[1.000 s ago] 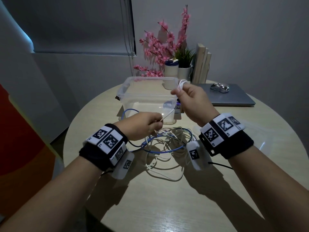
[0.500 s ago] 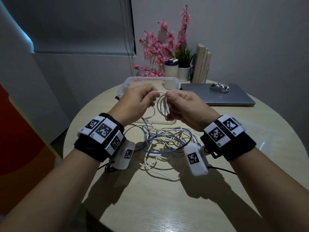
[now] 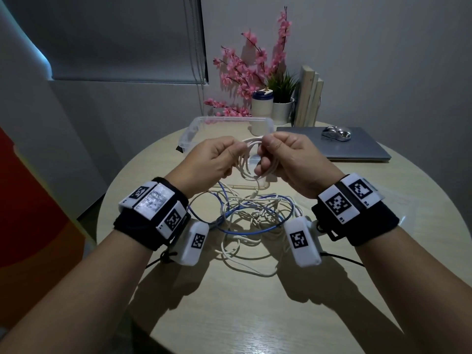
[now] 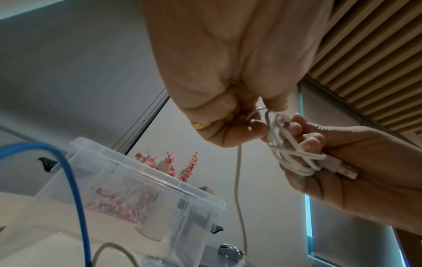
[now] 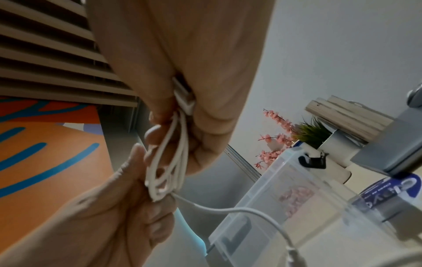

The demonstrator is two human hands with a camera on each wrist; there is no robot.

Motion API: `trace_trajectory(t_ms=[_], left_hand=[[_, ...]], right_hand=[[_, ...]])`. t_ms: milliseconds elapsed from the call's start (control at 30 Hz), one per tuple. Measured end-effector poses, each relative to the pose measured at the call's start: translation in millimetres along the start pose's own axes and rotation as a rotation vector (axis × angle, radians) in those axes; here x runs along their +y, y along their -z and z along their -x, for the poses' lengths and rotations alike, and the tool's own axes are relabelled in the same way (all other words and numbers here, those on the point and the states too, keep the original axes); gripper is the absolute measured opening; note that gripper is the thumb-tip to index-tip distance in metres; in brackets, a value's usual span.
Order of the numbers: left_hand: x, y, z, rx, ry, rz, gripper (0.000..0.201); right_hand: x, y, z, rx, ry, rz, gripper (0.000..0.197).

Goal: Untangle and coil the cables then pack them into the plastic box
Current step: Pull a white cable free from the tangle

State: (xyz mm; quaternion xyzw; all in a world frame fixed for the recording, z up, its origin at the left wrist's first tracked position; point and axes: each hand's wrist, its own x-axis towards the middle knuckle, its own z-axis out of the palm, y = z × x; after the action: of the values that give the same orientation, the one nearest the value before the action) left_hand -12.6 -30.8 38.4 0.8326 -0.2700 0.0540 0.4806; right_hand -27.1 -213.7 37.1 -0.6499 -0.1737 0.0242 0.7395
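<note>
Both hands hold a white cable (image 3: 249, 159) wound into several loops above the table. My right hand (image 3: 283, 157) grips the coil (image 5: 170, 159) with its USB plug (image 4: 342, 168) tucked in the palm. My left hand (image 3: 217, 159) pinches the loose strand (image 4: 260, 110) at the coil's top; the free tail (image 4: 238, 189) hangs down. Below the hands lies a tangle of white cables (image 3: 245, 241) and a blue cable (image 3: 255, 229). The clear plastic box (image 3: 194, 131) stands open just beyond the hands.
A closed grey laptop (image 3: 357, 146) with a silver mouse (image 3: 335, 132) on it lies at the back right. Pink flowers (image 3: 252, 70), a white jar (image 3: 261, 102), a potted plant (image 3: 282, 95) and wooden boards (image 3: 309, 98) stand behind the box on the round table (image 3: 255, 315).
My left hand rose from the tangle on the table to meet my right hand, bringing strand to the coil. Both hands now hold the looped white cable in front of the box.
</note>
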Motion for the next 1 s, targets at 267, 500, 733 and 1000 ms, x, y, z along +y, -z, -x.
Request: trace_trajectory(t_ms=[267, 500, 733, 1000], left_hand=[[-20, 0, 4, 0.036, 0.098, -0.145, 0.015], [-17, -4, 0, 0.247, 0.225, 0.037, 0.014], [4, -15, -5, 0.39, 0.292, 0.56, 0.01], [14, -15, -5, 0.08, 0.274, 0.743, 0.021]], right_hand=[[-16, 3, -1, 0.17, 0.059, -0.217, 0.031], [-13, -3, 0, 0.134, 0.018, -0.193, 0.031], [0, -10, 0, 0.078, -0.054, -0.102, 0.031], [3, -3, -5, 0.152, -0.037, 0.05, 0.03]])
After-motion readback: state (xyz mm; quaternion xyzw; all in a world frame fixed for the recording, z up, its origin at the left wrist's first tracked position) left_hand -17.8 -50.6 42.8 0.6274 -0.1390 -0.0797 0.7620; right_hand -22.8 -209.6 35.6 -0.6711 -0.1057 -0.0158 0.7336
